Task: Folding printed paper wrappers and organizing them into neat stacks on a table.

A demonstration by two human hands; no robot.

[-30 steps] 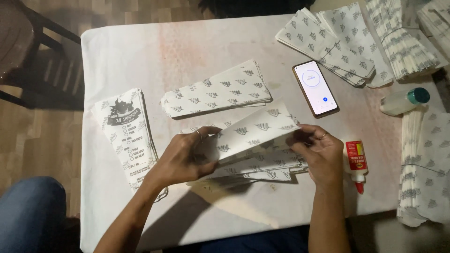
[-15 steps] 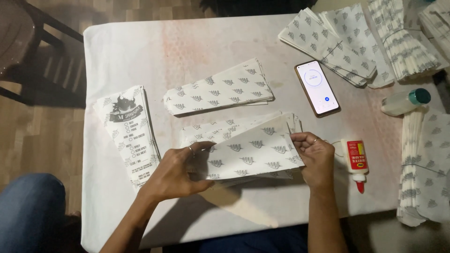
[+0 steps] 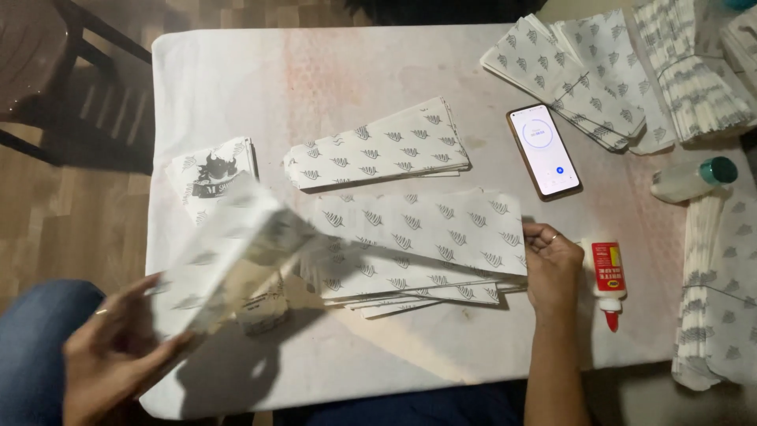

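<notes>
Left hand [image 3: 110, 355] grips a paper bag [image 3: 225, 264], blurred with motion, raised at eight o'clock off the table [image 3: 236, 87], its long axis running from seven towards one. Right hand [image 3: 552, 268], fingers flat and gripping nothing, presses the bag stack [image 3: 410, 244] at its three o'clock end (glue bottle [image 3: 609, 272] just beside). Half a second ago both hands held that bag over the stack.

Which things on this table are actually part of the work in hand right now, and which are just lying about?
In use: left hand holding a blurred paper bag; right hand on the front stack.
Lying about: phone, glue bottle, capped bottle, middle stack.
</notes>
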